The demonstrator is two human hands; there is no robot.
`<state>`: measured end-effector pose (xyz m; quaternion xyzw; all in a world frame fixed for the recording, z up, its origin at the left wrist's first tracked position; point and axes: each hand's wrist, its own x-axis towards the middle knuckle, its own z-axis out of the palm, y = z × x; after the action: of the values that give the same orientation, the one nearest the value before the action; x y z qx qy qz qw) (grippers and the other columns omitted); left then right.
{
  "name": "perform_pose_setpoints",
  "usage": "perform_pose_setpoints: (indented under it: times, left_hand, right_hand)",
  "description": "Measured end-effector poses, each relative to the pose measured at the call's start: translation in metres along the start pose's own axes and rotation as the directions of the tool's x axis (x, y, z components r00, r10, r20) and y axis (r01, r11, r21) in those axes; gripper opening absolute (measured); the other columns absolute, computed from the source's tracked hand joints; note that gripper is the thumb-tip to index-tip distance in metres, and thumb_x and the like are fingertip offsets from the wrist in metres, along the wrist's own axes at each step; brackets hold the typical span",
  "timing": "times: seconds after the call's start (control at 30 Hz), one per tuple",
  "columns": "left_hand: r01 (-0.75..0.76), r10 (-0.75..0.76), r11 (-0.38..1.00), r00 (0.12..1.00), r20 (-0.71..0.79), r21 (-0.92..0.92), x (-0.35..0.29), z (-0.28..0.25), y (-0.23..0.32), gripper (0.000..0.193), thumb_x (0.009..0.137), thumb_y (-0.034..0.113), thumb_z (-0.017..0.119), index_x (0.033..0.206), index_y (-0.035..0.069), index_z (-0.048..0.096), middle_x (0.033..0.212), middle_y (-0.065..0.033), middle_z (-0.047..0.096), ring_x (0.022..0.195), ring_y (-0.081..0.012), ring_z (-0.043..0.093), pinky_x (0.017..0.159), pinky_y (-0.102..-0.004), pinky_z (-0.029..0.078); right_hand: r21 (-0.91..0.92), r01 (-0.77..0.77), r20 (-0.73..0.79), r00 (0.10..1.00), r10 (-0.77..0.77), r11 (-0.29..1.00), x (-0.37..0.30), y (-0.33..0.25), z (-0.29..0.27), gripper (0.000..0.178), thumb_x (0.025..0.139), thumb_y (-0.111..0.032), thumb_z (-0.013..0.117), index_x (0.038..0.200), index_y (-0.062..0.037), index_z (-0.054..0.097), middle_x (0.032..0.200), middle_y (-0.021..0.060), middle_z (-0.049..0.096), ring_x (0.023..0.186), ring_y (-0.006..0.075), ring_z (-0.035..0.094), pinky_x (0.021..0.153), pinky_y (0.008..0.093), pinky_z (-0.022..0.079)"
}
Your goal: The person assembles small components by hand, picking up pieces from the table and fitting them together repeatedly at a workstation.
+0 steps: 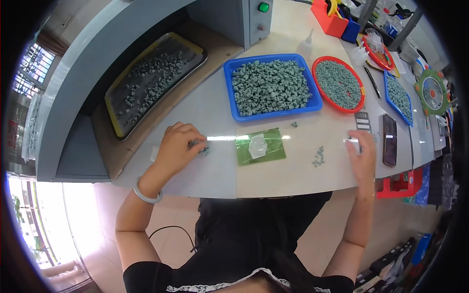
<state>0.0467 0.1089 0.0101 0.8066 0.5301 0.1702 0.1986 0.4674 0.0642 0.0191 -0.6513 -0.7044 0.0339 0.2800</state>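
My left hand is over the left part of the table, fingers curled down and pinched together at a few small grey-green stone-like pieces. To the right, my right hand hovers low over the table, slightly blurred, with thumb and forefinger apart; small dark bits show near its fingertips. Between the hands lies a shiny green square sheet with a whitish translucent lump on it. A loose scatter of green pieces is left of my right hand. One small cluster lies below the blue tray.
A blue tray and a red round tray hold many green pieces. At left, a dark tray of pieces sits inside a grey machine. A phone, pen, second blue tray and small fan are at right.
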Motion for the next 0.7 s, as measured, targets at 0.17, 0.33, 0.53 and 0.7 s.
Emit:
perform_pose_setpoints:
  times: [0.17, 0.33, 0.53, 0.7]
  left_hand:
    - [-0.025, 0.024, 0.987, 1.000, 0.008, 0.161, -0.004, 0.011, 0.003, 0.009, 0.067, 0.010, 0.068, 0.075, 0.007, 0.067, 0.078, -0.0026, 0.061, 0.078, -0.0215, 0.052, 0.075, -0.0340, 0.036]
    - [-0.085, 0.083, 0.996, 0.986, -0.148, -0.009, 0.001, 0.021, 0.004, 0.006, 0.070, 0.002, 0.063, 0.076, 0.004, 0.062, 0.078, -0.0056, 0.062, 0.078, -0.0227, 0.057, 0.075, -0.0333, 0.042]
    - [0.043, -0.077, 0.613, 0.997, -0.005, -0.789, -0.005, 0.025, 0.018, 0.007, 0.080, -0.006, 0.054, 0.084, -0.001, 0.057, 0.088, -0.0093, 0.060, 0.086, -0.0172, 0.060, 0.076, -0.0269, 0.048]
    - [0.166, 0.044, 0.423, 0.978, 0.203, -0.891, -0.006, 0.031, 0.035, 0.010, 0.080, -0.007, 0.053, 0.086, -0.002, 0.059, 0.093, -0.0115, 0.058, 0.087, -0.0198, 0.059, 0.077, -0.0302, 0.049]
  right_hand:
    - [-0.037, 0.107, 0.043, 0.993, -0.105, 0.994, 0.001, -0.049, 0.026, 0.008, 0.070, -0.006, 0.064, 0.078, -0.0056, 0.062, 0.079, 0.0061, 0.058, 0.083, 0.0245, 0.052, 0.076, 0.0334, 0.039]
    - [-0.060, 0.040, 0.155, 0.987, -0.030, 0.997, -0.003, -0.043, 0.032, 0.007, 0.069, -0.007, 0.065, 0.076, -0.0075, 0.063, 0.076, 0.0029, 0.059, 0.082, 0.0225, 0.050, 0.076, 0.0334, 0.036]
    - [-0.082, 0.053, 0.266, 0.964, -0.029, 0.995, -0.009, -0.051, 0.033, 0.005, 0.069, -0.007, 0.065, 0.074, -0.0086, 0.064, 0.075, 0.0019, 0.058, 0.079, 0.0207, 0.049, 0.074, 0.0321, 0.034]
    - [-0.071, 0.074, 0.283, 0.958, -0.051, 0.995, -0.004, -0.051, 0.042, 0.005, 0.068, -0.006, 0.065, 0.072, -0.0081, 0.063, 0.073, 0.0022, 0.056, 0.076, 0.0212, 0.048, 0.072, 0.0324, 0.034]
